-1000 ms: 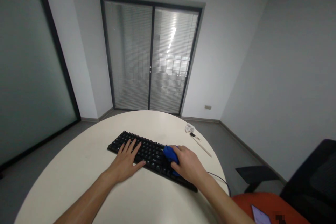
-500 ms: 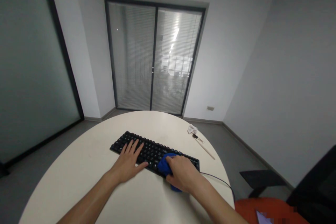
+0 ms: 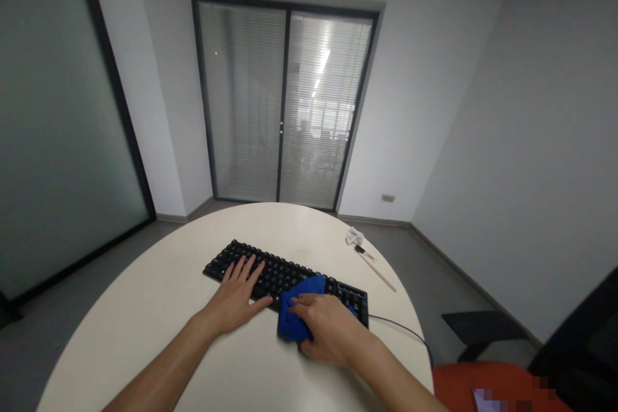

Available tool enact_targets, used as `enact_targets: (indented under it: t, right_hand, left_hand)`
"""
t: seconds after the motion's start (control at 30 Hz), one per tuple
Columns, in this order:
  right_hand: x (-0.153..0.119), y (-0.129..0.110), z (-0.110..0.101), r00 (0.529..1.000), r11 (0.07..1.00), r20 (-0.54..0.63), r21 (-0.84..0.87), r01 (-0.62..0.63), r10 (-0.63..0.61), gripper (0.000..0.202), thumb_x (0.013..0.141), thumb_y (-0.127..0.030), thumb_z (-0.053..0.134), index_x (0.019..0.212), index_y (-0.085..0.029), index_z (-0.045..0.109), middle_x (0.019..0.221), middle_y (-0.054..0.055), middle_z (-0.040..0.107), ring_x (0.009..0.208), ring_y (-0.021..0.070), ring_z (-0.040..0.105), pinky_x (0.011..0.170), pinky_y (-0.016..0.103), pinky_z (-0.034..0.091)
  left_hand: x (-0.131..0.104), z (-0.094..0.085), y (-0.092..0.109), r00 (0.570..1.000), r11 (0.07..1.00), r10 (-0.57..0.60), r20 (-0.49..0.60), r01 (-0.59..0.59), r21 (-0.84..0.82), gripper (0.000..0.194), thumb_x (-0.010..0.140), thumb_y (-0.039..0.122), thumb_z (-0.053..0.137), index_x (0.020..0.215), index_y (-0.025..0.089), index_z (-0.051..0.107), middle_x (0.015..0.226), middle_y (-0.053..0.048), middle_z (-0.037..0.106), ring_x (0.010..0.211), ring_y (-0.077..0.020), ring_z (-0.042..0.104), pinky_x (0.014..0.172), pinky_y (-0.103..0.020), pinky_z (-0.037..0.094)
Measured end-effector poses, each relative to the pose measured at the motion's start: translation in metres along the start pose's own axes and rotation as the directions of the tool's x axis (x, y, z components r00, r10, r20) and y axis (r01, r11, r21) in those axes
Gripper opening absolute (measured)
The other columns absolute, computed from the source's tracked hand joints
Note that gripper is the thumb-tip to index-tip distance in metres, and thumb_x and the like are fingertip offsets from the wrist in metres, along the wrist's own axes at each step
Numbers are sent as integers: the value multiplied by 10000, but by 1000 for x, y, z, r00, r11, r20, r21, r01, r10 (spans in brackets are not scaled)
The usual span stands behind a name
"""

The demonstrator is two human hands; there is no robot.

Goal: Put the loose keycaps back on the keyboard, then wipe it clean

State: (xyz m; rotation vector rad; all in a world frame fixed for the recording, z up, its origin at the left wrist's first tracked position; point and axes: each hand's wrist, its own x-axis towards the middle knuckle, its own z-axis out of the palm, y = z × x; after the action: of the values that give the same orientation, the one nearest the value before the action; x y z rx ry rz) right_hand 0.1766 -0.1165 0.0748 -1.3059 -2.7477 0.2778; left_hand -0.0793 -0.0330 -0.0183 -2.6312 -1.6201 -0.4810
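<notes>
A black keyboard point(image 3: 280, 273) lies slantwise on the round, cream-coloured table point(image 3: 159, 283). My left hand point(image 3: 239, 296) rests on its left part with the fingers spread over the keys and the thumb along the front edge. In my right hand point(image 3: 328, 325) is a blue cloth point(image 3: 295, 322), pressed against the keyboard's front edge right of the middle. Part of the cloth lies over the keys, and part hangs past the edge above the table. My right palm and fingers hide some of the keys and cloth.
A crumpled white tissue point(image 3: 355, 236), a small dark-headed brush point(image 3: 360, 249) and a thin pale stick point(image 3: 383, 275) lie near the table's right edge. The keyboard's cable point(image 3: 400, 327) runs off that edge. A chair with a red seat point(image 3: 487, 376) stands at the right.
My right hand has shifted slightly left and toward me with the blue cloth, which now spreads wider over the keys and front edge. My left hand has stayed in place.
</notes>
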Motion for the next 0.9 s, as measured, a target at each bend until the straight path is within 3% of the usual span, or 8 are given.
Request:
enact_targets:
  t: [0.13,0.2,0.3,0.4,0.6,0.9]
  right_hand:
    - [-6,0,-8,999,999,17,14,-40,40,374,706,-262,618,1058,-175,708,1077,109,734,1010,295,682,916,364,520]
    - [-4,3,-4,999,998,-48,66,15,-12,518,722,-253,610,1233,-181,657,1245,109,682,1143,288,635,1005,366,482]
    - [3,10,9,984,985,-132,108,133,-118,715,730,-231,607,1436,-182,508,1507,101,482,1396,274,427,1176,384,312]
    - [8,13,19,983,976,-90,139,170,-158,696,720,-242,632,1406,-169,548,1510,104,476,1415,271,406,1201,377,267]
    - [-5,17,9,993,983,-11,136,120,-120,610,707,-256,644,1314,-195,631,1477,89,520,1353,262,491,1143,350,364]
    - [-35,27,5,987,977,-27,140,160,-158,570,687,-209,611,1254,-190,664,1379,88,611,1315,243,526,1132,329,377]
  left_hand:
    - [0,-3,1,1000,1000,-4,16,4,0,887,878,763,385,1559,201,304,1631,-152,209,1508,-390,153,1196,-592,175]
    - [0,-4,2,1000,1000,-14,26,14,6,890,877,763,384,1560,199,301,1632,-150,211,1510,-387,148,1199,-588,171]
    - [0,-4,3,999,1000,-27,43,26,17,877,878,752,391,1558,205,309,1632,-148,215,1507,-382,166,1198,-581,175]
    - [0,-4,2,999,999,-26,43,26,21,866,880,745,392,1555,208,317,1632,-144,222,1506,-379,174,1198,-573,182]
    - [0,-2,0,1000,1000,-9,23,9,-4,873,879,756,391,1561,218,302,1634,-142,217,1508,-389,157,1194,-588,182]
    - [-1,1,-2,1000,1000,3,7,-3,-8,870,885,750,389,1571,228,268,1642,-128,205,1508,-394,152,1199,-579,175]
